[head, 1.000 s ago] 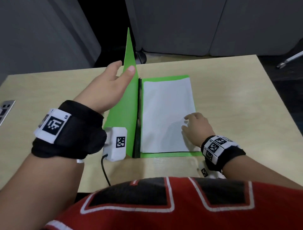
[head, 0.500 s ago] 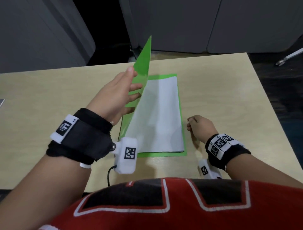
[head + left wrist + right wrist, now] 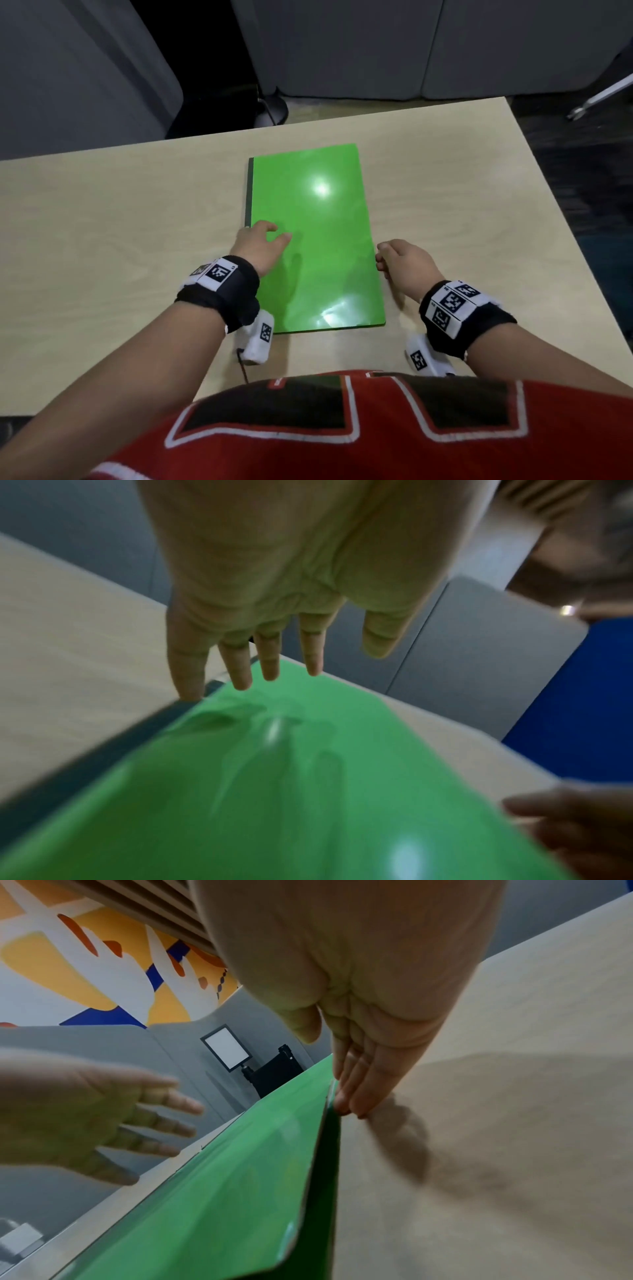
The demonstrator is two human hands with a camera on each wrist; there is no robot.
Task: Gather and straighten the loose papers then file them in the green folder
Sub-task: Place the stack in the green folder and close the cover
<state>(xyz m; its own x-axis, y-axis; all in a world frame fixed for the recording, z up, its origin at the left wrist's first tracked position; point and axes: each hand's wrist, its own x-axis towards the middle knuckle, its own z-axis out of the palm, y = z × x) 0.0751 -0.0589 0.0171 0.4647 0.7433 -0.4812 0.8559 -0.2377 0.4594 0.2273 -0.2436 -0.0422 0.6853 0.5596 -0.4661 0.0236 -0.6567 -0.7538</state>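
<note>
The green folder [image 3: 315,240] lies closed and flat on the table, its dark spine [image 3: 249,192] on the left. No paper shows; the cover hides whatever is inside. My left hand [image 3: 265,238] is over the cover's near left part by the spine, fingers straight and spread; the left wrist view shows the left hand [image 3: 270,653] blurred, little finger down at the spine. My right hand [image 3: 394,257] rests on the table at the folder's right edge. In the right wrist view the right hand [image 3: 352,1091] has straight fingers together, tips against that edge, holding nothing.
The pale wooden table [image 3: 462,212] ends just behind the folder and to the right. Grey partitions [image 3: 342,51] stand beyond it. A metal chair leg [image 3: 603,99] shows far right. A thin black cable [image 3: 241,368] hangs at the near edge.
The left hand swung the upright green cover over to the right and down, closing the folder over the white papers. The right hand slid off the papers to the folder's right edge.
</note>
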